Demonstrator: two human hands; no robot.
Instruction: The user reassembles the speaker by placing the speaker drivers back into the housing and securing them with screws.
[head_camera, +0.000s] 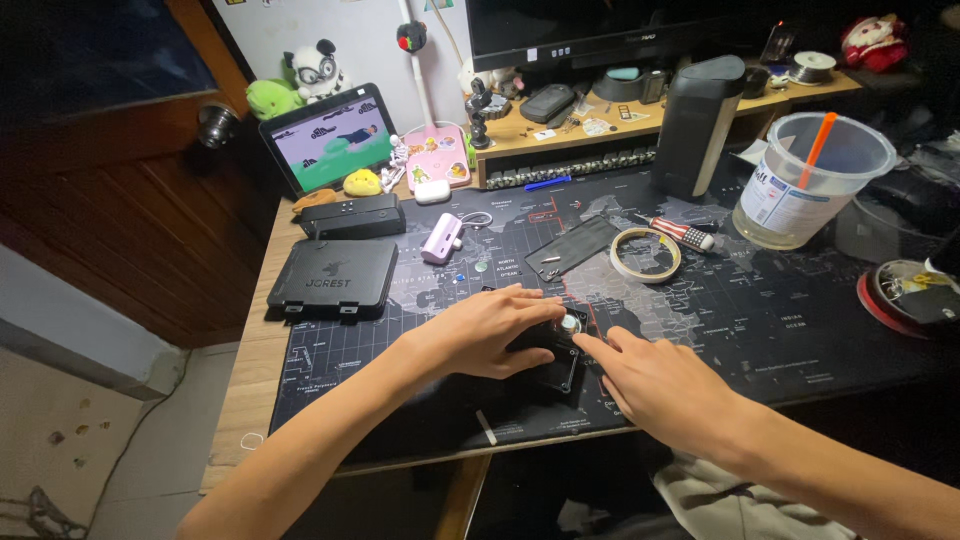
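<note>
Both hands are down on the dark map-printed mat (800, 330) that covers the counter (250, 390), and I'm working a small black square device (562, 368) near its front edge. My left hand (487, 333) lies flat over the device's left half, fingers spread and pressing down, gripping nothing. My right hand (665, 385) comes in from the right, index finger stretched out so its tip touches the small silvery round part (570, 323) on top, the other fingers loosely curled; not a pinch as far as I can see. To do this well, I'd judge the left palm should keep firm weight on the device so it can't skate, and the fingertip should work gently, squarely on that round part. A roll of tape (646, 254) and a red-handled screwdriver (680, 232) sit well behind, and a flat black case (333, 279) lies off to the left, all apart from my hands.
</note>
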